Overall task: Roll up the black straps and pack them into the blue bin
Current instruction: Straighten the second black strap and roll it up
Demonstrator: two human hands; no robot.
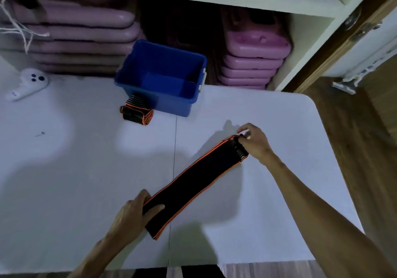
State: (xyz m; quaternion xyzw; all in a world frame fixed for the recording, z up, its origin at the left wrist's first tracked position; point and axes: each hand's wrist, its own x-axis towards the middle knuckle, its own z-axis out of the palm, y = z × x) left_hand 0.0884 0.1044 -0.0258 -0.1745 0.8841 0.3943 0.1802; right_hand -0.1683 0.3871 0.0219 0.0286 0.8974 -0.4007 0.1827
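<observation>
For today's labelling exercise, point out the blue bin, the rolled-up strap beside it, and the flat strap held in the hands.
blue bin (194, 62): head view, on its far right rim.
rolled-up strap (137, 112): head view, on the roll's middle.
flat strap (197, 180): head view, on its black middle section.

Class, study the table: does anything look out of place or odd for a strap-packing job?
Yes. A rolled strap lies on the table against the outside of the blue bin, whose visible interior looks empty. A white controller lies at the far left. Both hands stretch the unrolled strap flat.
</observation>
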